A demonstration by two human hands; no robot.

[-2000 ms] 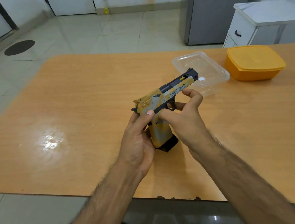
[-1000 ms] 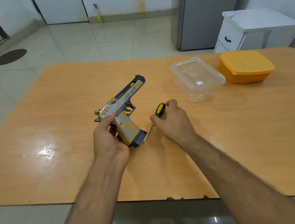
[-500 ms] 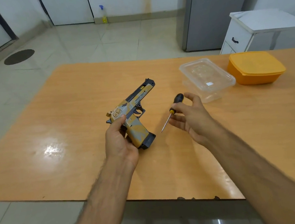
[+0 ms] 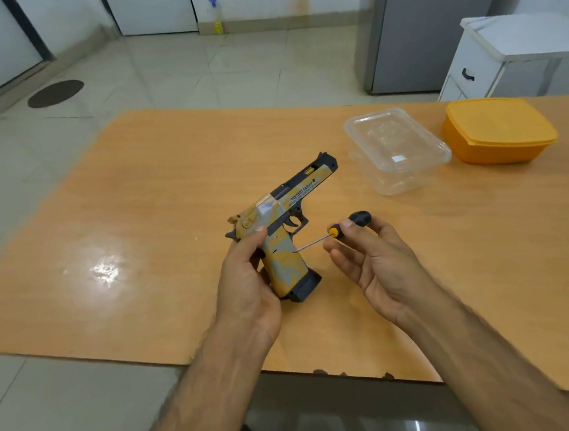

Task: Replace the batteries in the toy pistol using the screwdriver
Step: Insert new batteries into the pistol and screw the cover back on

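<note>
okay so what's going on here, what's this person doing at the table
A person is working on a toy pistol at a wooden table. The left hand grips it at the back of the handle, and the right hand holds a small screwdriver with its tip at the grip. No battery cover is visibly off. A clear container and an orange one sit farther back.

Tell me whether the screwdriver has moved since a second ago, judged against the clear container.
Yes. The screwdriver was on the table beside the pistol grip; the right hand now holds it raised, nearer the clear container, tip at the toy pistol.
</note>
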